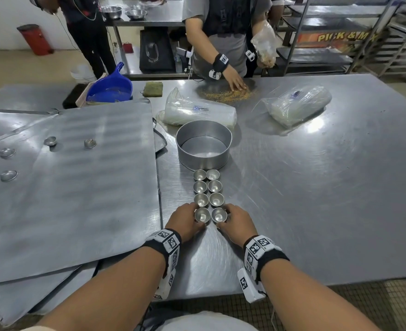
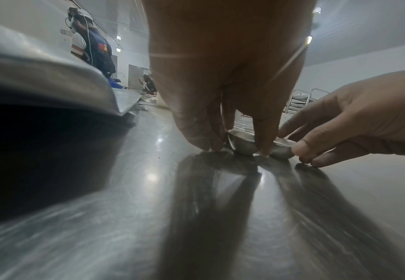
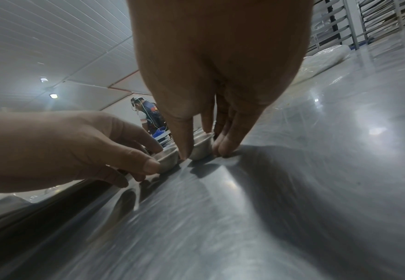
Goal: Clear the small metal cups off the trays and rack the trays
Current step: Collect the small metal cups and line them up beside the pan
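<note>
Several small metal cups stand in two columns on the steel table point(image 1: 292, 187), in front of a round metal pan point(image 1: 203, 144). My left hand point(image 1: 192, 218) pinches the nearest left cup point(image 1: 202, 215) between thumb and fingers. My right hand point(image 1: 230, 218) pinches the nearest right cup point(image 1: 219, 215). Both cups rest on the table. The left wrist view shows my left hand point(image 2: 237, 136) around its cup point(image 2: 243, 146). In the right wrist view, my right hand point(image 3: 203, 136) holds its cup point(image 3: 201, 149). Flat trays point(image 1: 77, 187) lie stacked at left, with several upturned cups point(image 1: 90, 143) on them.
Two plastic bags point(image 1: 197, 111) lie beyond the pan. A blue dustpan point(image 1: 110, 87) and a green sponge point(image 1: 153, 89) sit at the far left. Another person's hand point(image 1: 236, 82) rests on scattered crumbs across the table. Tray racks point(image 1: 400, 44) stand at back right.
</note>
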`<state>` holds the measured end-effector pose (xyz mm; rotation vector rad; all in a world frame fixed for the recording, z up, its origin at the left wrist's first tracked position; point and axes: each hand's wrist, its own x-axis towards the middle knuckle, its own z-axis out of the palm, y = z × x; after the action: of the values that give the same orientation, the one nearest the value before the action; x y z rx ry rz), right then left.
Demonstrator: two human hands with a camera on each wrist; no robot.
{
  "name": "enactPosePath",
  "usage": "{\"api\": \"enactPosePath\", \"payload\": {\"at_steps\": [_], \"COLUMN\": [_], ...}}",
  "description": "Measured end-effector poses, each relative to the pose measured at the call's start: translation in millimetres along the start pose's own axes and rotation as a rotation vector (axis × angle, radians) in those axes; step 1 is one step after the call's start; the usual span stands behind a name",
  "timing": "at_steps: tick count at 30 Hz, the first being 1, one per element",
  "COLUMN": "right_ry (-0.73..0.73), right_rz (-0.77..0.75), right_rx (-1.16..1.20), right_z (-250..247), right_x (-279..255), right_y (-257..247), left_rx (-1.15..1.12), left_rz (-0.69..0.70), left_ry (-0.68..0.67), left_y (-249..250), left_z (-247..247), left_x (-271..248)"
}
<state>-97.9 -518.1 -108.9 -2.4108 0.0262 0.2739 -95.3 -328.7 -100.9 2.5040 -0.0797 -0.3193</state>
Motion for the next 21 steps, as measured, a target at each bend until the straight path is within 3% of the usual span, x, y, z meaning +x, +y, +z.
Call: {"api": "enactPosePath", "payload": {"at_steps": [21], "right_ry": [-0.011], "right_rz": [-0.016], "right_rx": [0.022], "right_z": [-1.2], "right_x": [6.7], "right_y": [-0.7], "left_rx": [-0.052], "left_rz": [-0.011], "left_ry": [0.009], "left_y": [1.7], "left_z": [-2.7], "left_x": [3.9]}}
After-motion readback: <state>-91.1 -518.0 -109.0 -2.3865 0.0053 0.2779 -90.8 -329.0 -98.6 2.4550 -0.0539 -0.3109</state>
